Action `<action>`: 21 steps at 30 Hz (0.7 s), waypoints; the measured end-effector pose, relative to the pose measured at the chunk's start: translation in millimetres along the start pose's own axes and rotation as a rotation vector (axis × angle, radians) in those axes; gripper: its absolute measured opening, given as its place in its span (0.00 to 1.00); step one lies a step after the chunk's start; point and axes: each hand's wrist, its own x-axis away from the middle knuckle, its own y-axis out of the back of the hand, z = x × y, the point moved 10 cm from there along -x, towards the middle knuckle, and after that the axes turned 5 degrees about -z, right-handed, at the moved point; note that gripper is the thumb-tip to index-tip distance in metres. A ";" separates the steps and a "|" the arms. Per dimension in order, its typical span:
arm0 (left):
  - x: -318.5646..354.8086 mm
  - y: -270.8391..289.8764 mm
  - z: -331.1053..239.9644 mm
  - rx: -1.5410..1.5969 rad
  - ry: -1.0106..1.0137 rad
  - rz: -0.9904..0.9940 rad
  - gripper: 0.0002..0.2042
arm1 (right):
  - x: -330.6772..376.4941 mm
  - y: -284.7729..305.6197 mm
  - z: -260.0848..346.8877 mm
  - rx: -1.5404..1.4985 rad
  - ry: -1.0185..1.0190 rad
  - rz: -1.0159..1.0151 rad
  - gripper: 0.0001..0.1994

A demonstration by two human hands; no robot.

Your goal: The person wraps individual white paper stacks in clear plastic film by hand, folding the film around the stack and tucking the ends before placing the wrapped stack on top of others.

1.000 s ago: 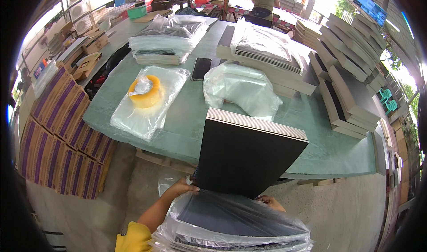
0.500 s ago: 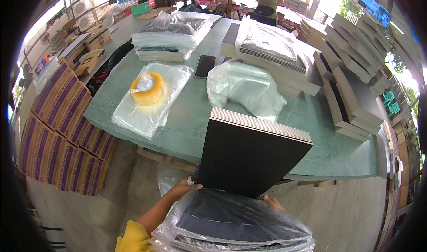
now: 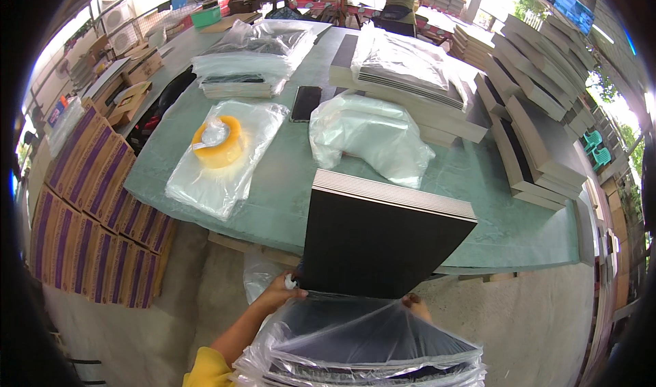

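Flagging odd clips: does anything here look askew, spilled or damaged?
Nothing looks spilled or damaged. The board stacks on the right of the table sit at differing angles; the loose plastic mid-table lies crumpled, unlike the flat pile under the tape roll.

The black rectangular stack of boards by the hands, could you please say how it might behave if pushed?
The black stack of boards is probably stiff, its face looking flat; likely heavy, given many pale layers along its top edge; and, standing steeply, it might tip.
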 end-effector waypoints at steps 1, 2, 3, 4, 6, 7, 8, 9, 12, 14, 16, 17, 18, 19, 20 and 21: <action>-1.9 4.4 8.2 -0.078 0.008 -0.046 0.26 | -3.3 -6.0 -13.2 0.053 -0.007 -0.102 0.12; -6.4 11.2 20.5 -0.156 0.015 -0.092 0.25 | -9.8 -15.3 -32.3 0.106 -0.015 -0.204 0.12; -7.5 20.4 20.9 -0.232 0.020 -0.152 0.24 | -7.9 -17.0 -21.5 0.159 -0.013 -0.297 0.12; -5.5 25.2 19.8 -0.305 0.008 -0.155 0.22 | -4.9 -18.8 -11.7 0.155 0.021 -0.230 0.12; -2.6 26.7 9.7 -0.449 -0.025 -0.130 0.18 | 9.6 -2.7 15.0 0.145 0.078 -0.130 0.11; -0.3 36.0 1.8 -0.500 -0.047 -0.124 0.15 | 0.7 12.9 16.2 0.097 0.100 -0.091 0.10; 0.7 46.1 -11.1 -0.539 -0.066 -0.121 0.12 | -8.8 32.4 20.8 0.062 0.123 -0.050 0.10; 9.1 49.1 -44.3 -0.352 -0.095 -0.127 0.10 | -0.4 48.9 62.2 -0.106 0.292 0.012 0.13; 54.0 18.6 -169.4 -0.053 -0.189 0.055 0.07 | 79.5 71.2 183.4 -0.858 0.497 0.517 0.19; 105.3 -50.4 -218.3 -0.142 -0.401 0.690 0.08 | 175.4 29.0 227.8 -0.541 0.826 1.432 0.24; 156.2 -118.4 -207.2 -0.141 -0.413 1.321 0.10 | 223.4 -28.3 220.7 -0.045 0.936 1.683 0.26; 147.2 -138.6 -177.4 -0.193 -0.327 1.297 0.10 | 207.1 -56.3 198.9 0.054 0.827 1.557 0.27; 135.5 -150.2 -140.3 -0.245 -0.237 1.262 0.11 | 185.0 -77.2 172.3 0.146 0.722 1.436 0.27; 102.8 -144.6 -101.6 -0.415 -0.110 1.070 0.13 | 158.8 -88.9 139.4 0.183 0.512 1.366 0.28; 63.8 -127.0 -50.6 -0.517 -0.147 0.860 0.15 | 134.2 -94.8 108.7 0.217 0.304 1.287 0.30; 29.9 -101.7 -3.5 -0.737 0.085 0.683 0.15 | 113.4 -98.1 90.3 0.276 0.258 1.216 0.30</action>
